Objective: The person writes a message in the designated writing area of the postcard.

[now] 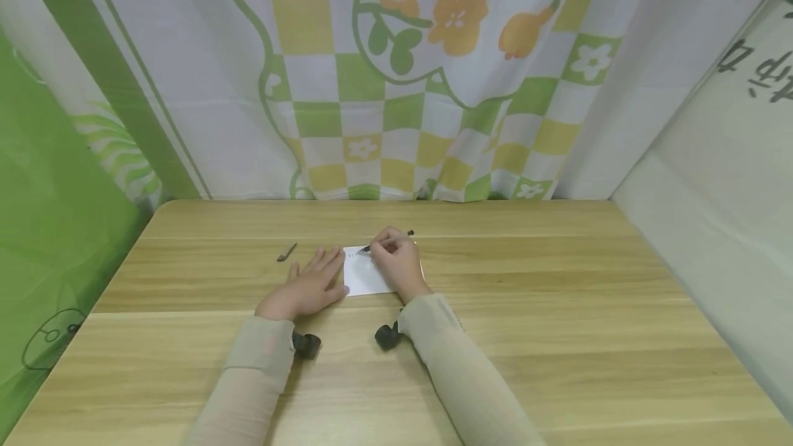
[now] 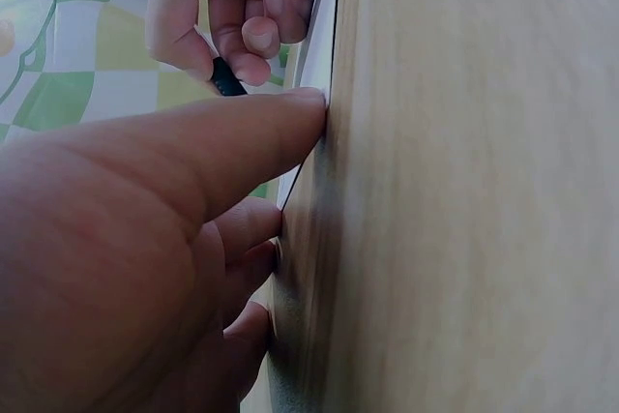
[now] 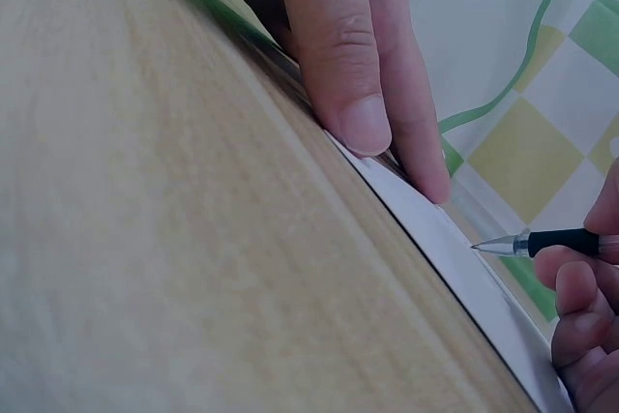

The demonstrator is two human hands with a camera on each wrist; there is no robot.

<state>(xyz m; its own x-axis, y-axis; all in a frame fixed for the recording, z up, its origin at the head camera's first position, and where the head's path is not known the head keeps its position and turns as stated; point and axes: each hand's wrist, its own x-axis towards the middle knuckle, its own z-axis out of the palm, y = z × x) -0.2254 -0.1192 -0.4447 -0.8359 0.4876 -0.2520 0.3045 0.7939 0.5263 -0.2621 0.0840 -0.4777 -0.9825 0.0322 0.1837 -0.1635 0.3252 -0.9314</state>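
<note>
A small white sheet of paper [image 1: 365, 277] lies on the wooden table, with a few faint marks near its upper left corner. My right hand [image 1: 396, 260] pinches a pen [image 3: 556, 243] with a black grip and clear tip, its point right at the paper. The heel of that hand covers the sheet's right part. My left hand [image 1: 312, 284] lies with fingers spread along the sheet's left side, and its thumb [image 2: 280, 113] and a fingertip press on the paper's edge. The dark pen cap [image 1: 287, 252] lies left of the paper, beyond the left hand.
The wooden table [image 1: 557, 336] reaches back to a green, white and yellow checked curtain [image 1: 396, 115]. Green fabric [image 1: 56, 191] hangs along the left side, and a pale sheet with dark writing [image 1: 712, 177] stands at the right. Black wrist cameras [image 1: 388, 336] sit near both cuffs.
</note>
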